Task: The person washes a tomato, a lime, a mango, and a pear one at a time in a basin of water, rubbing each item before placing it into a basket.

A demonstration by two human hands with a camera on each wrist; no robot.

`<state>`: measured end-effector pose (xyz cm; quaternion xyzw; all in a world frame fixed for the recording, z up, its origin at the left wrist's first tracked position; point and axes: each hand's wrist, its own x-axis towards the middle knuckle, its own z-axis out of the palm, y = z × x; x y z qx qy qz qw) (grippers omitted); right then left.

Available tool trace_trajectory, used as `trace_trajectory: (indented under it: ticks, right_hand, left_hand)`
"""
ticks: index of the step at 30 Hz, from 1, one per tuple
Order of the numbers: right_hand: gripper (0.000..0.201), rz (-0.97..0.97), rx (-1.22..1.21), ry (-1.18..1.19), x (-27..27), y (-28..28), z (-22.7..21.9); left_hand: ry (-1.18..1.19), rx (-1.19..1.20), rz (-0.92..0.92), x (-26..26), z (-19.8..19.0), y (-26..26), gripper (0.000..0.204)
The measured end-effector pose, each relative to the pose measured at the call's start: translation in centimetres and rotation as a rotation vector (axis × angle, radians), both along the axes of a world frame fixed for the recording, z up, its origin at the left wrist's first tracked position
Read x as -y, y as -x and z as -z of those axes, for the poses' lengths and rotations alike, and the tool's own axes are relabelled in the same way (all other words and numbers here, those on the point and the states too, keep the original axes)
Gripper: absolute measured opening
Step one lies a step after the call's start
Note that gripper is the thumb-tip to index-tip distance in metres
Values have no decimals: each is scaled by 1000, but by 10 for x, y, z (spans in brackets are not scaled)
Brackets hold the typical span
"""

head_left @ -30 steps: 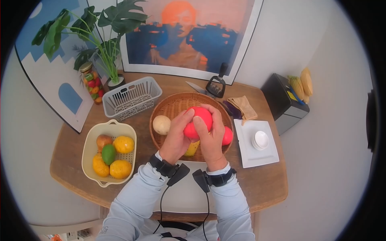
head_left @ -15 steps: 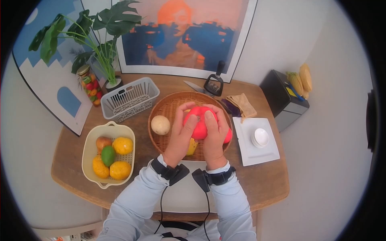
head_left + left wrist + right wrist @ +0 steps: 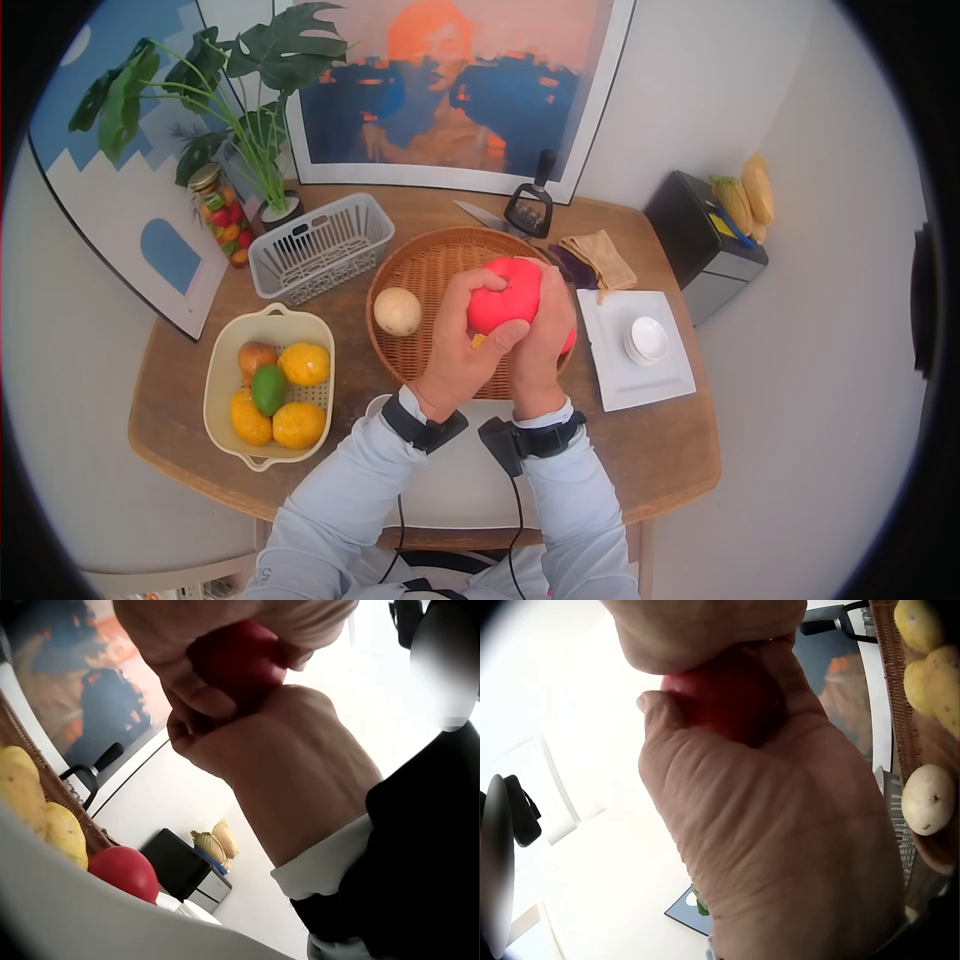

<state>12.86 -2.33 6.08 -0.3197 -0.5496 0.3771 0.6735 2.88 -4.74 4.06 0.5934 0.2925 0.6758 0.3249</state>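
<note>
Between both palms, over the round wicker basket [image 3: 425, 250], a red round fruit [image 3: 505, 293] with lobed sides and a dimple is held up. My left hand [image 3: 452, 350] curls its fingers round the near and left side, its thumb reaching across below the fruit. From the right, my right hand [image 3: 543, 345] wraps the other side, most of its fingers hidden. The basket also holds a cream-white round fruit [image 3: 397, 311] at its left. Yellow fruits [image 3: 37, 799] and a second red fruit [image 3: 126, 871] show beside the basket rim in the left wrist view.
On the left, a cream colander [image 3: 325, 400] holds yellow, green and brown-orange produce. A grey plastic basket [image 3: 340, 215], knife [image 3: 478, 213] and black-handled peeler-like tool [image 3: 530, 210] stand behind. A white square plate [image 3: 615, 385] with small bowls [image 3: 648, 340] lies right, near folded cloths [image 3: 600, 260].
The red fruit has been turned between the hands, its dimple now up. The left thumb has slid down from the fruit's face to below it, and the right hand has shifted round its right side.
</note>
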Motion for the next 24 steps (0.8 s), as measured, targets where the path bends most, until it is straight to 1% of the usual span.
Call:
trace_trajectory:
  ticks: [2,5,6,8,11,12,15,18,20,21,24]
  right_hand:
    - [35,-76,-65,79,7,0,-7]
    - [33,-142,-96,153,14,5,-15]
    - [32,-154,-94,171,15,5,-15]
    - [32,-107,-30,71,5,5,-1]
    - [33,-46,48,-31,-2,7,10]
    - [33,-24,70,-55,-3,8,11]
    - [34,-13,79,-20,-1,7,12]
    - [35,-79,-10,87,6,5,1]
    - [34,-162,-34,46,3,6,3]
    - [34,-200,-47,25,2,6,3]
    - [35,-170,-1,29,4,8,3]
  left_hand:
    - [71,157,43,5,-10,0,49]
    - [167,375,77,1,-5,2,47]
    - [187,389,102,-1,-5,4,47]
    - [225,419,149,-2,-4,9,47]
    - [258,364,120,-5,0,9,44]
    - [264,385,128,-4,-2,10,44]
    - [293,432,169,-3,-7,11,42]
    - [335,476,246,-4,-5,15,42]
    - [366,525,314,-2,-6,16,43]
    - [377,520,312,-1,-6,16,43]
    - [392,515,295,1,-9,15,45]
